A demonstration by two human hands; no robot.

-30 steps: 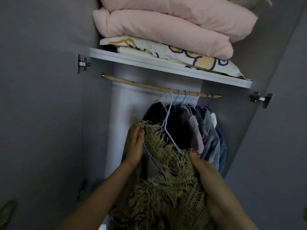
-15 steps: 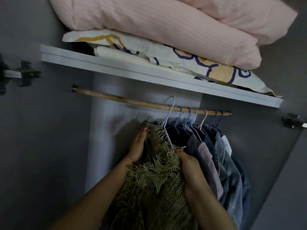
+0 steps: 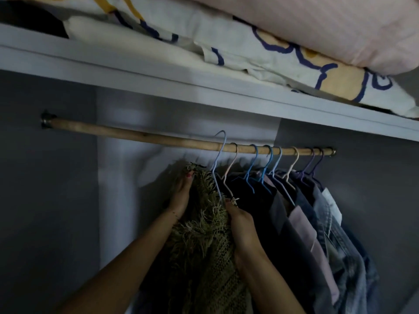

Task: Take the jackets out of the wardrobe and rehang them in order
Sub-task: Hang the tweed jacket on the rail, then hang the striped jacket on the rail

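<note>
Low centre of the frame, our left hand [image 3: 180, 196] and right hand [image 3: 240, 219] grip the fringed olive jacket [image 3: 204, 234] from either side. Its pale hanger hook [image 3: 221, 141], below the wooden rail [image 3: 158, 138] a second ago, now reaches over it: nearly rehung.

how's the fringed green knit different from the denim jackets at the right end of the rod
The green knit is olive, open-weave and shaggy with fringe; the denim jackets are blue and smooth. The knit is held between the left hand and right hand; nobody touches the denim. The knit sits leftmost in the row, the denim far right. Both are on wire hangers at the wooden rod.
</note>
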